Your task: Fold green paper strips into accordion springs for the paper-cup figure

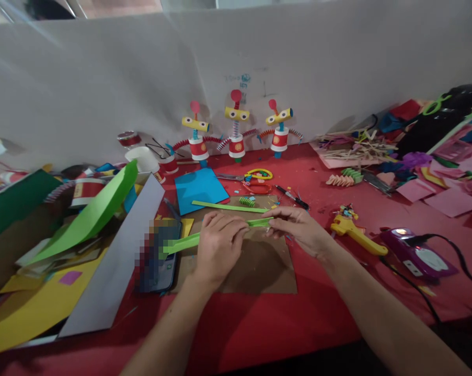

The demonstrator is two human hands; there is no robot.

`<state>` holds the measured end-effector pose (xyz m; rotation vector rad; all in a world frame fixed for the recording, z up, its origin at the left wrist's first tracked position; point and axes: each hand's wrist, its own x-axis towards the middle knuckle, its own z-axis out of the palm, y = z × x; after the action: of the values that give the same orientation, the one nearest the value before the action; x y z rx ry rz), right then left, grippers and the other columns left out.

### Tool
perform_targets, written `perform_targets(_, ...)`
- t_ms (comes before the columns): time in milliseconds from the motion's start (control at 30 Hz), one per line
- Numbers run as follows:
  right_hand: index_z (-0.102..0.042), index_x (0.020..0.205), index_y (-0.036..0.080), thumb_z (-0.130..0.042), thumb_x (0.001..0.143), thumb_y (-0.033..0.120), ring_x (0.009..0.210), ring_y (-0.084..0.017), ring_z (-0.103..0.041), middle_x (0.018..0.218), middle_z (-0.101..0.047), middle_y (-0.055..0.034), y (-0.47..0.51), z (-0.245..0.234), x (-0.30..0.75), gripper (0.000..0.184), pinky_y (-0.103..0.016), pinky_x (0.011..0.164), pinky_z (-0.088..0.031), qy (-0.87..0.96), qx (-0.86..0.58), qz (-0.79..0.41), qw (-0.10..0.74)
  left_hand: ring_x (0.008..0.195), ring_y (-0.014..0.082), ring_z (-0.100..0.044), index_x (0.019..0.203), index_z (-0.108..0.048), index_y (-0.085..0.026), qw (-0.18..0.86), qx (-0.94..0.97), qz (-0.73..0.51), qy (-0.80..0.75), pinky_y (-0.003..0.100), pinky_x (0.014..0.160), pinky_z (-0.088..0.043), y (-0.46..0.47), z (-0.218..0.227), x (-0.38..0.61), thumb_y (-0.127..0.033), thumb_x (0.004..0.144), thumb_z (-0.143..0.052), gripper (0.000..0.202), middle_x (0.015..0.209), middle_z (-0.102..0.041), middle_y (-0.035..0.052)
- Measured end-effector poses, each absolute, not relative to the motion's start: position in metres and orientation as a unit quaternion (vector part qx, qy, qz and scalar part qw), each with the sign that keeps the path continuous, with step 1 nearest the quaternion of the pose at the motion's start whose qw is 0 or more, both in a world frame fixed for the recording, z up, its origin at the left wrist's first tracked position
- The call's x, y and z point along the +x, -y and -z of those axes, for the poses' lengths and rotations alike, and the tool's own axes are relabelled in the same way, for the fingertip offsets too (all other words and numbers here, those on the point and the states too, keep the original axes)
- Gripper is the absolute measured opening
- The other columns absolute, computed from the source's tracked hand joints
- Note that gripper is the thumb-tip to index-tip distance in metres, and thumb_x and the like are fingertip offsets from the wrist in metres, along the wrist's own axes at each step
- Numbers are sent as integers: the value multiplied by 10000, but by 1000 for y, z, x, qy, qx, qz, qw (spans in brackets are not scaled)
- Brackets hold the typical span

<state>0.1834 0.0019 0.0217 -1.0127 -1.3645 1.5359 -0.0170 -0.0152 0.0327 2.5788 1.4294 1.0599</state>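
Both hands hold a green paper strip [186, 243] above a brown cardboard sheet [259, 269]. My left hand [222, 243] is closed round its middle, the tail reaching left over a phone [167, 269]. The fingertips of my right hand [294, 227] pinch the strip's right end, which looks folded lengthwise. Another light green strip [230, 207] lies flat on the far edge of the cardboard, beside a small green paper coil [246, 202]. Blue paper [200, 190] sits just beyond, to the left.
Scissors [259, 174] and a pen [292, 197] lie beyond the cardboard. Several paper-cup figures [237, 146] stand by the back wall. At right are a yellow glue gun [357, 237], a purple power box [419, 256] and paper scraps; at left, an open box [114, 266] of coloured paper.
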Motion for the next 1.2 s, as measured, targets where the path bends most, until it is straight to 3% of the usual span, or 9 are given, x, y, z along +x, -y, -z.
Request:
perform_targets(133,-673,903,270,-682,700,304,1055,-218,-537,1166,-567,-66,-2,-25,184,206,-363,841,-453,721,-365,-389,443,805,165,-583,751,-632,-219,31,814,-339,-470,370,841,-369,15,-35,-17,-182,805,-509,140,795,-683,14)
perform_targets(267,-677,828,266,-616,765,287,900,-203,-601,914,-664,-51,-3,-20,182,90,-369,836,-446,754,-361,-316,449,811,159,-584,752,-628,-223,56,818,-327,-469,375,857,-358,16,-37,-16,-142,783,-510,146,798,-683,5)
perform_targets(333,-678,791,258,-632,752,295,832,-198,-616,833,-675,-40,-3,-17,181,71,-350,800,-456,745,-374,-320,450,814,157,-584,752,-627,-222,64,817,-328,-469,372,856,-358,16,-38,-16,-138,778,-516,141,797,-682,1)
perform_targets(567,-674,741,219,-675,708,327,780,-183,-610,827,-669,-48,-1,-16,178,113,-318,712,-468,684,-379,-407,472,788,140,-597,727,-644,-229,67,806,-356,-468,373,884,-353,16,-40,-17,-163,767,-557,117,779,-688,-15)
perform_targets(867,-664,735,221,-703,668,307,668,-160,-577,734,-647,-29,1,-7,174,116,-304,606,-479,618,-422,-426,508,851,136,-596,782,-669,-241,70,799,-362,-476,374,898,-351,20,-35,-15,-170,801,-521,165,858,-696,-12)
perform_targets(1200,-667,716,219,-703,673,263,709,-161,-586,760,-652,-27,1,-9,172,71,-307,649,-468,614,-409,-439,512,822,147,-591,776,-670,-245,75,785,-390,-476,375,874,-366,20,-40,-17,-168,794,-533,159,819,-698,-13)
